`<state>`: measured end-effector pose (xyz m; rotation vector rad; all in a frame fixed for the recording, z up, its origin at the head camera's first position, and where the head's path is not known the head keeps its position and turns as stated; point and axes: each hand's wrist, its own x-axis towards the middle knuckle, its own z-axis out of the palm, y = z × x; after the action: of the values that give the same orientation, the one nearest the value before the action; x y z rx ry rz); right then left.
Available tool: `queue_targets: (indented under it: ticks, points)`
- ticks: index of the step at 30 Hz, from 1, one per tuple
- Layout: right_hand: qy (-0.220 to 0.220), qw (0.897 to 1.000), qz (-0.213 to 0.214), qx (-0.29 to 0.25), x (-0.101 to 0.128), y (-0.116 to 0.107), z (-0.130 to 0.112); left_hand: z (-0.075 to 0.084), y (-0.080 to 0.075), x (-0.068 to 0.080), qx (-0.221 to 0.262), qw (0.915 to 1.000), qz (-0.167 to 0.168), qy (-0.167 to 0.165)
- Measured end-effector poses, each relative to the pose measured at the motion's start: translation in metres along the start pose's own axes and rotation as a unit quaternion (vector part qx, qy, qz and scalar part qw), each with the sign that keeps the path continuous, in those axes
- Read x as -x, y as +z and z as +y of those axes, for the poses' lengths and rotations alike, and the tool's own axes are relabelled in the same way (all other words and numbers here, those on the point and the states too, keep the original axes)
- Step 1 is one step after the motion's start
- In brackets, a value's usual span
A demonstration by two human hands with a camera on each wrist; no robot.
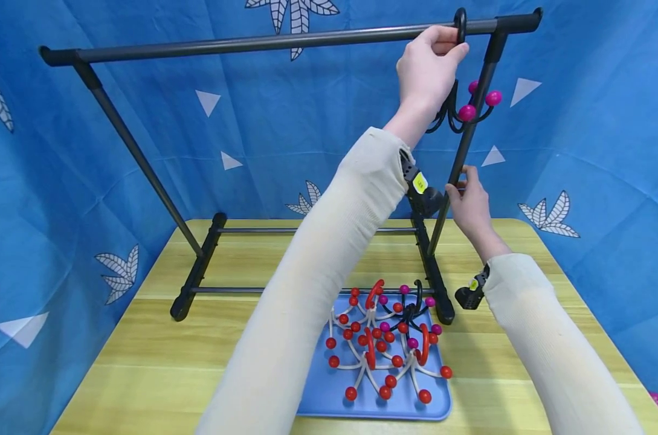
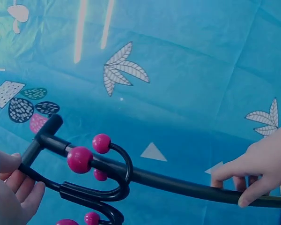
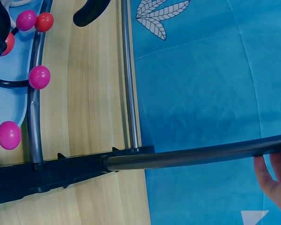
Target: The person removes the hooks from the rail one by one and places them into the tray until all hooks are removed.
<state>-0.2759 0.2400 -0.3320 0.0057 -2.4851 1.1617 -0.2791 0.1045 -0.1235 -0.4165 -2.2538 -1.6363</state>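
My left hand (image 1: 428,69) pinches the hook of a black multi-armed hanger (image 1: 467,113) at the right end of the rack's top bar (image 1: 285,41). The hook loops over the bar, and the curved arms with pink ball tips hang below, beside the right post. In the left wrist view the thumb and fingers hold the hanger (image 2: 91,194) near its hook. Lower down, my right hand (image 1: 472,202) grips the right post (image 1: 464,151) between thumb and fingers. The right wrist view shows only part of that hand (image 3: 278,180) at the post.
A blue tray (image 1: 318,408) at the rack's front right holds several white hangers (image 1: 365,362) with red balls and a black one (image 1: 410,311) with pink balls. The rack's black feet (image 1: 198,272) stand on the wooden table (image 1: 144,362). A blue patterned cloth (image 1: 307,121) hangs behind.
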Motion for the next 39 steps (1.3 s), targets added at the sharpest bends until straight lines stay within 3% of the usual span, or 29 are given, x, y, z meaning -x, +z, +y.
queue_targets:
  ticks: [9,15,22,29,32,39]
  points:
    - [0.006,1.000,-0.006,0.003,0.000,0.000,0.000,-0.010,-0.021,0.000,0.065,0.9972,0.010,0.034]
    - [0.010,1.000,-0.010,0.006,0.001,0.000,-0.001,-0.011,-0.044,0.005,0.110,0.9926,0.015,0.049]
    - [0.008,1.000,-0.005,0.008,0.000,-0.002,-0.001,-0.010,-0.068,0.035,0.110,0.9917,-0.002,0.066]
    - [0.018,1.000,-0.004,0.005,0.000,-0.002,-0.002,-0.015,-0.085,0.060,0.142,0.9870,-0.017,0.073]
    - [0.026,1.000,-0.009,0.002,0.001,-0.001,-0.003,-0.023,-0.092,0.067,0.153,0.9857,-0.021,0.068]
    - [0.018,1.000,-0.006,0.006,0.001,0.000,-0.003,-0.058,-0.104,0.085,0.156,0.9850,-0.026,0.070]
